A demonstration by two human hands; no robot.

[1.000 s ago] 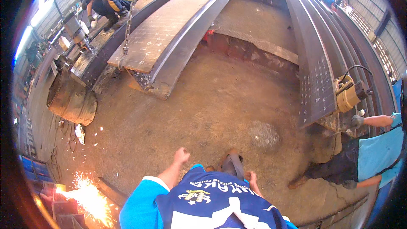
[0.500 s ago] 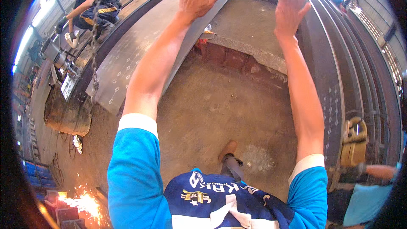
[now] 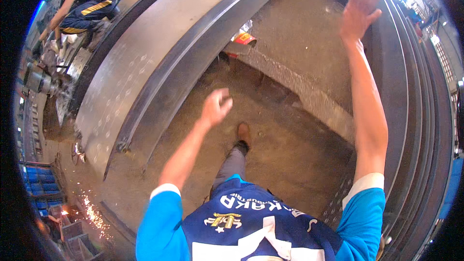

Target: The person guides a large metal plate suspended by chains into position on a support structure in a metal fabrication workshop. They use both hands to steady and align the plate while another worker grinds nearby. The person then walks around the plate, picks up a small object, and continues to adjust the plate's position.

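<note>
Daylight blows out white at the upper right corner, glaring along the steel beam [image 3: 159, 63]. The fisheye bends straight edges; black vignette rings the slightly soft frame.

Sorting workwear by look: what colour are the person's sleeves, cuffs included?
Bright blue sleeves with white cuffs, clearest in the head view.
</note>
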